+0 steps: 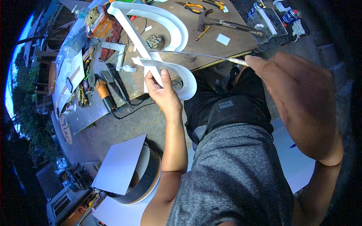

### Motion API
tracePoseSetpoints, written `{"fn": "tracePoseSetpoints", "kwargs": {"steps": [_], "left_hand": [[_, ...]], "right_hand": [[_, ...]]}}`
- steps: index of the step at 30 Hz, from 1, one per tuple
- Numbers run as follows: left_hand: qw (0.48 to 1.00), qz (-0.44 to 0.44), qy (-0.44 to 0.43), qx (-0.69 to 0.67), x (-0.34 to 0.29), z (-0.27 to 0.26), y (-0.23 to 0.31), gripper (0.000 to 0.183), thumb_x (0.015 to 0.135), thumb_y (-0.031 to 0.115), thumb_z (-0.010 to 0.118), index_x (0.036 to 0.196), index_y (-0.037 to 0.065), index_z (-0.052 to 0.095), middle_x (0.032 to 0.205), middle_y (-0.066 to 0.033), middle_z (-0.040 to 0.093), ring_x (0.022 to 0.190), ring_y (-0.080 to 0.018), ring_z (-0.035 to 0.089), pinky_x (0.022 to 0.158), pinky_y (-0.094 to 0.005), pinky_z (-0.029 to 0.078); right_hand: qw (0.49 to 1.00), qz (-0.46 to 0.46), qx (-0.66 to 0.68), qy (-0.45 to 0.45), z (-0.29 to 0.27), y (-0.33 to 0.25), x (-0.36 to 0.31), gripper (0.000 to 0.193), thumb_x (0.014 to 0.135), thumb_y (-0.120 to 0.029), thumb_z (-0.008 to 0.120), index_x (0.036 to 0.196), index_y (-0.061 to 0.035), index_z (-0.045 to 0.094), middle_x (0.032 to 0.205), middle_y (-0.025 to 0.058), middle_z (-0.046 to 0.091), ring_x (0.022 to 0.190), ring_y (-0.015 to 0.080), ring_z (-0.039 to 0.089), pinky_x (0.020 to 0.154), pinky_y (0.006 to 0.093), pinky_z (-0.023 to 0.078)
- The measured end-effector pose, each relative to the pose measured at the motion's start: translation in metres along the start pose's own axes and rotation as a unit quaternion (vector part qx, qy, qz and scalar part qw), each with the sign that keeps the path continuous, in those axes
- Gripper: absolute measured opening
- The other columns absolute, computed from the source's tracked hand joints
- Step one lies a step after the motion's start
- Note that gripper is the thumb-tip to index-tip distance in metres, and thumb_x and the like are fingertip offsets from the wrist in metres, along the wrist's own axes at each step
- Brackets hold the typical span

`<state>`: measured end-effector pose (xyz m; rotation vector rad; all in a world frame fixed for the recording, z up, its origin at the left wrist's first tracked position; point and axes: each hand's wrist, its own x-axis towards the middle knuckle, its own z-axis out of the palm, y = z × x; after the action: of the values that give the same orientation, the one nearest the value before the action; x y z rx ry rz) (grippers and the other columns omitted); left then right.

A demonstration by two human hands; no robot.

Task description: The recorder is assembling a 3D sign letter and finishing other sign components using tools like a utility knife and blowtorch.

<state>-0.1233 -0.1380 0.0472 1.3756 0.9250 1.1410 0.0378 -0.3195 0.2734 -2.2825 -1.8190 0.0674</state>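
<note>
The left hand (pixel 163 90) grips the lower curve of the big white letter shape (pixel 158 45) standing on the workbench (pixel 211 49), while the right hand (pixel 301 109) holds a long thin blade (pixel 196 55) laid across it, so the trimming step seems in progress and it next needs a steady, controlled stroke.

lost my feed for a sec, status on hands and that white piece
Left hand gripping white curved letter piece at lower end. Right hand holding thin metal blade across it. Hammer beyond, nothing between.

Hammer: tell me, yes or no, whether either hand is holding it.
No. The hammer lies untouched on the table, away from both hands.
</note>
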Motion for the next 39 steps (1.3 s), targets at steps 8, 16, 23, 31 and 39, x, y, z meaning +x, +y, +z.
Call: {"fn": "tracePoseSetpoints", "kwargs": {"steps": [8, 16, 23, 31, 39], "left_hand": [[1.000, 0.013, 0.001, 0.006, 0.0016, -0.0018, -0.0051, 0.023, 0.097, 0.021, 0.063, 0.111, 0.004, 0.054, 0.087, -0.0004, 0.054, 0.068, -0.0070, 0.045, 0.061, -0.0226, 0.038], [1.000, 0.001, 0.002, 0.005, 0.0012, -0.0024, -0.0046, 0.022, 0.098, 0.020, 0.062, 0.112, 0.004, 0.054, 0.087, -0.0005, 0.054, 0.068, -0.0068, 0.045, 0.061, -0.0225, 0.038], [1.000, -0.009, 0.002, -0.009, 0.0001, -0.0005, -0.0009, 0.023, 0.098, 0.020, 0.062, 0.112, 0.004, 0.054, 0.088, -0.0007, 0.054, 0.069, -0.0070, 0.046, 0.062, -0.0222, 0.038], [1.000, 0.003, 0.003, 0.001, 0.0006, -0.0019, -0.0036, 0.025, 0.097, 0.021, 0.063, 0.113, 0.004, 0.054, 0.088, -0.0007, 0.055, 0.069, -0.0071, 0.045, 0.061, -0.0226, 0.038], [1.000, -0.005, 0.006, -0.011, 0.0004, -0.0014, -0.0019, 0.026, 0.097, 0.022, 0.063, 0.113, 0.004, 0.054, 0.086, 0.0003, 0.053, 0.069, -0.0066, 0.045, 0.061, -0.0225, 0.038]], "right_hand": [[1.000, 0.001, 0.007, 0.004, 0.0013, -0.0008, 0.0002, 0.032, 0.081, 0.002, 0.062, 0.113, 0.0018, 0.065, 0.070, 0.0124, 0.050, 0.061, 0.0273, 0.053, 0.055, 0.0386, 0.040], [1.000, 0.001, 0.004, 0.002, 0.0012, -0.0021, 0.0009, 0.033, 0.081, 0.003, 0.061, 0.114, 0.0018, 0.065, 0.070, 0.0126, 0.049, 0.060, 0.0281, 0.053, 0.055, 0.0391, 0.040], [1.000, -0.002, 0.017, 0.003, 0.0002, -0.0024, -0.0002, 0.033, 0.081, 0.004, 0.061, 0.114, 0.0017, 0.065, 0.069, 0.0122, 0.048, 0.059, 0.0282, 0.051, 0.054, 0.0398, 0.038], [1.000, -0.009, 0.015, 0.002, 0.0022, -0.0022, -0.0023, 0.033, 0.083, 0.002, 0.060, 0.115, 0.0013, 0.064, 0.070, 0.0114, 0.048, 0.059, 0.0270, 0.051, 0.054, 0.0393, 0.038], [1.000, -0.008, 0.005, -0.004, 0.0005, -0.0021, -0.0024, 0.033, 0.083, 0.002, 0.061, 0.116, 0.0006, 0.064, 0.071, 0.0120, 0.049, 0.061, 0.0278, 0.053, 0.056, 0.0393, 0.040]]}}
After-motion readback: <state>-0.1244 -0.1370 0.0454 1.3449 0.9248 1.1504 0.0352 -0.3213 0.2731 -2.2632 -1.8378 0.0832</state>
